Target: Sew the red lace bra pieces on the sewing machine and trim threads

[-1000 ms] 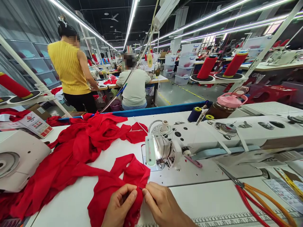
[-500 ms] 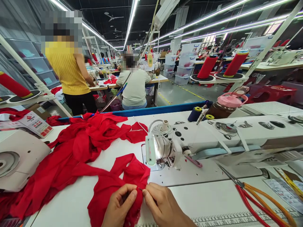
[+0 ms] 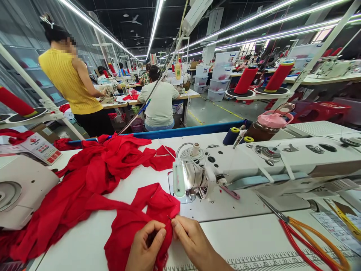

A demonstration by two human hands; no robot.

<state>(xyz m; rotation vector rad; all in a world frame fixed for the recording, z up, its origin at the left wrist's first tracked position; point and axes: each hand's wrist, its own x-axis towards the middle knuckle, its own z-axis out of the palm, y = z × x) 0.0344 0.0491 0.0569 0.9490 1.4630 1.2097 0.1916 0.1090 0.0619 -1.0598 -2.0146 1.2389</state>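
At the far left, the standing person in the yellow top (image 3: 66, 81) has shifted further left than half a second ago. The heap of red fabric (image 3: 93, 177) lies unchanged across the white table (image 3: 248, 237). Near the bottom edge, the left hand (image 3: 146, 248) has crept slightly right and now pinches the red garment piece (image 3: 146, 216) more tightly, thumb over fabric. The right hand (image 3: 194, 244), fingertips pressed together on the same edge, has closed the small gap seen earlier, suggesting finer work on one spot. Further right, the sewing machine (image 3: 254, 162) and orange-handled scissors (image 3: 310, 237) stay put.
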